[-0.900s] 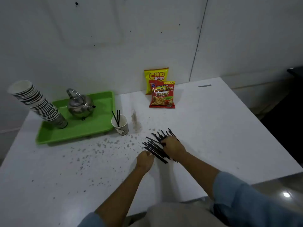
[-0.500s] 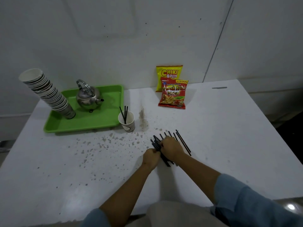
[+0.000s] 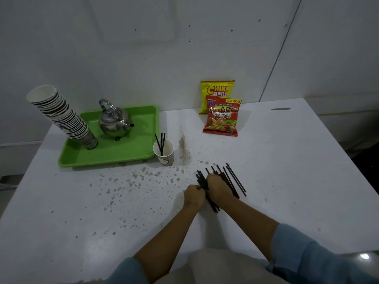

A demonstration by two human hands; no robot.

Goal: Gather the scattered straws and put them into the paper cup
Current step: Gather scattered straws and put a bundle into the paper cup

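Observation:
Several black straws (image 3: 232, 179) lie in a loose bundle on the white table, right of centre. My right hand (image 3: 219, 188) presses down on the bundle with its fingers curled over it. My left hand (image 3: 193, 193) sits against the bundle's left side, fingers closed on some of the straws. A white paper cup (image 3: 164, 153) stands upright to the upper left of my hands, beside the green tray, with three black straws (image 3: 161, 142) standing in it.
A green tray (image 3: 127, 149) at the back left holds a metal teapot (image 3: 114, 120) and a leaning stack of paper cups (image 3: 61, 115). Two snack bags (image 3: 221, 111) lean at the back wall. Brown stains (image 3: 143, 177) speckle the table.
My left hand has slid right until it meets the straws and closed on them. The spread straws are now pushed closer together. The view has shifted slightly.

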